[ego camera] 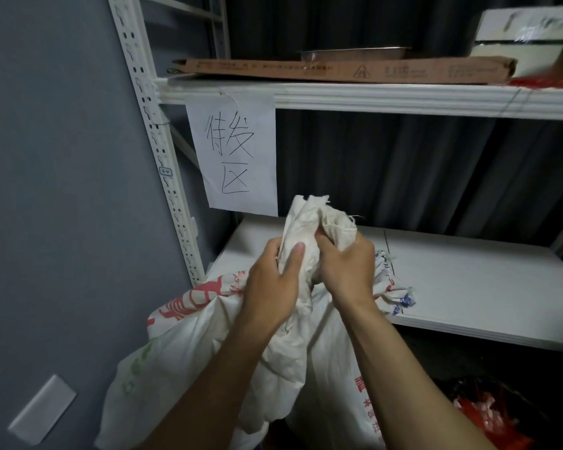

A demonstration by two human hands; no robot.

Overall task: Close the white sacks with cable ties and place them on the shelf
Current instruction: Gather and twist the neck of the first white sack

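On the far left it's just grey wall (62,190) and the slotted upright (153,138) of the rack, with a handwritten paper sign (234,154) hanging off the upper shelf beam. Right below that is the white sack (208,345), red print on its side, leaning against the front edge of the lower shelf (468,280), not up on it yet as far as I can see.

The left hand (270,284) is wrapped around the bunched neck (312,222), thumb pressed across the cloth. The right hand (348,271) is clenched on the same neck just beside it, fingers curled in tight, so both are squeezing the mouth into a twist that sticks up above the fists.

Looks to me like the gather-and-hold step. I can't spot a cable tie anywhere, so next move probably needs one hand keeping the neck pinched while the other fetches and loops a tie. The board to the right is bare, plenty of room.
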